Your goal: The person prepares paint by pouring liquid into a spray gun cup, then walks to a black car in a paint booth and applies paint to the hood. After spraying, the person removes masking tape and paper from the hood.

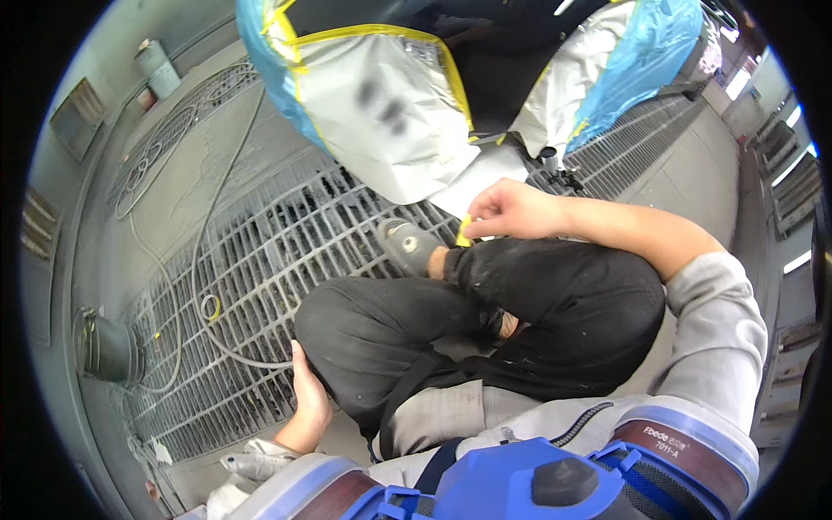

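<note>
My right hand [517,211] pinches a small strip of yellow tape [464,231] between thumb and fingers, above my shin and beside my grey shoe [409,247]. Just beyond it hangs white masking paper [381,113] edged with yellow tape, along with blue plastic film [276,78], covering parts of a dark glossy vehicle body [498,61]. Another paper-and-film cover [598,78] hangs on the right. My left hand [309,400] lies open against the outside of my bent left knee, holding nothing; some of its fingers are hidden by the leg.
I sit cross-legged at a metal floor grating [251,303]. A grey hose [204,225] trails across it on the left. A dark bucket [106,347] stands near the left wall, a canister [158,68] farther back. A blue respirator [520,481] blocks the bottom of the view.
</note>
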